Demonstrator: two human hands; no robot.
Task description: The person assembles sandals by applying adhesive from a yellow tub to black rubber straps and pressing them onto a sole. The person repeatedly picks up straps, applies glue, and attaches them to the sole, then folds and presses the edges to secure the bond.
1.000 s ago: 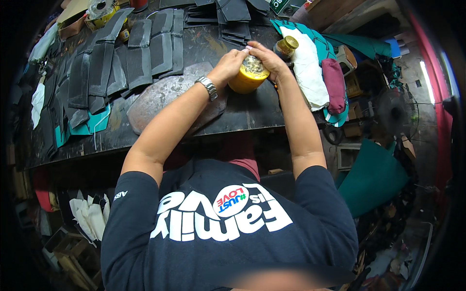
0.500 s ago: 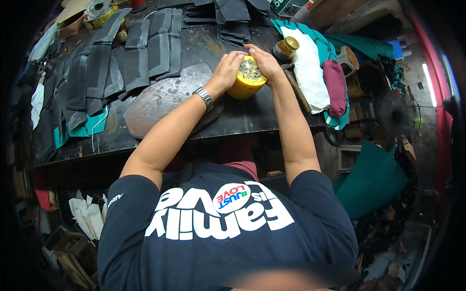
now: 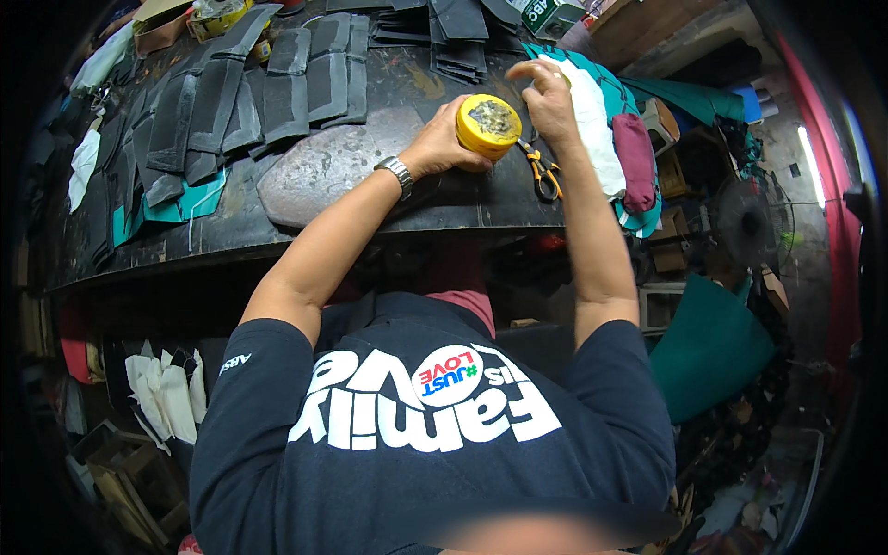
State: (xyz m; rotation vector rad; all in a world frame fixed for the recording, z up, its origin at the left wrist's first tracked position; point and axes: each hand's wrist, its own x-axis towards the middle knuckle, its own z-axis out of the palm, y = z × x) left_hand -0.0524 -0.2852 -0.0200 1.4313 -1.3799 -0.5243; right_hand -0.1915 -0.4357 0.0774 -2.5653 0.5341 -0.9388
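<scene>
A round yellow container (image 3: 488, 128) with a dark, smeared lid is gripped at its left side by my left hand (image 3: 441, 141), above the table. Off to the right and a little farther back, my right hand (image 3: 549, 100) is raised with bent fingers and its thumb apart. Nothing shows in the gap between them. A sliver of gold beside that hand may be the small jar, which is otherwise hidden. Below it lie pliers (image 3: 544, 176) with orange and black handles. A grey, worn slab (image 3: 319, 176) rests under my left forearm.
Stacked black padded pieces (image 3: 217, 106) cover the table's left side, with flat black sheets (image 3: 453, 37) at the back. On the right are white cloth (image 3: 592, 120), a maroon roll (image 3: 635, 162) and green material (image 3: 712, 97). A fan (image 3: 754, 217) stands beyond the right edge.
My right hand has left the yellow container and moved right and back, over the small jar's spot. My left hand keeps the container, now raised slightly. The pliers have come into sight.
</scene>
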